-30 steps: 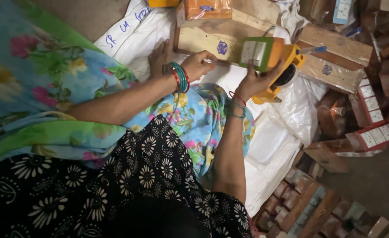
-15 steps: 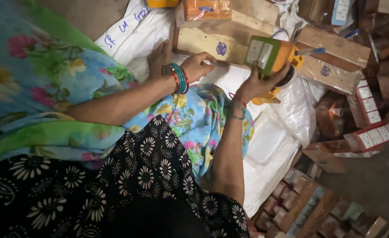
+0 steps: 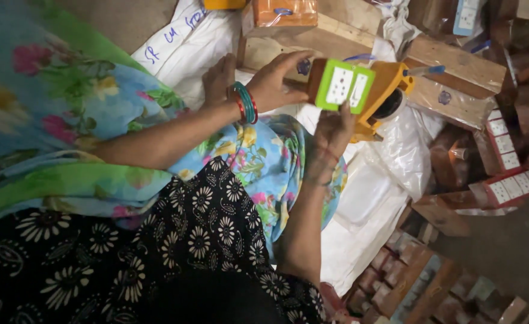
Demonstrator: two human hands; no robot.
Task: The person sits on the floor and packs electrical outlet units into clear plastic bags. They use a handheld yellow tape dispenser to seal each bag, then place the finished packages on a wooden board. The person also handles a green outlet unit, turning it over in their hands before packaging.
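We hold a green-framed switch board [image 3: 343, 89] up in front of us, with an orange-yellow plastic piece [image 3: 384, 90] against its far side. Our right hand [image 3: 330, 133] grips from below, fingers closed around the lower edge of the board and the orange piece; our left hand [image 3: 269, 79] pinches the board's left end, thumb on top, with green and red bangles [image 3: 245, 103] at the wrist.

There is little free room. Wooden blocks [image 3: 456, 60] crowd the space just beyond the board, a white sack [image 3: 372, 198] lies below it, and red-brown boxes with white labels [image 3: 510, 180] stack close on the right — only a bare patch of floor [image 3: 504, 252] at lower right looks open.

Much is hidden. Our floral sleeve [image 3: 54, 120] and dark patterned cloth [image 3: 156, 258] fill the left and bottom of the view. The underside of the orange piece is covered by our right hand — how it joins the board we cannot tell. The boxes at the top and right edges are cut off.
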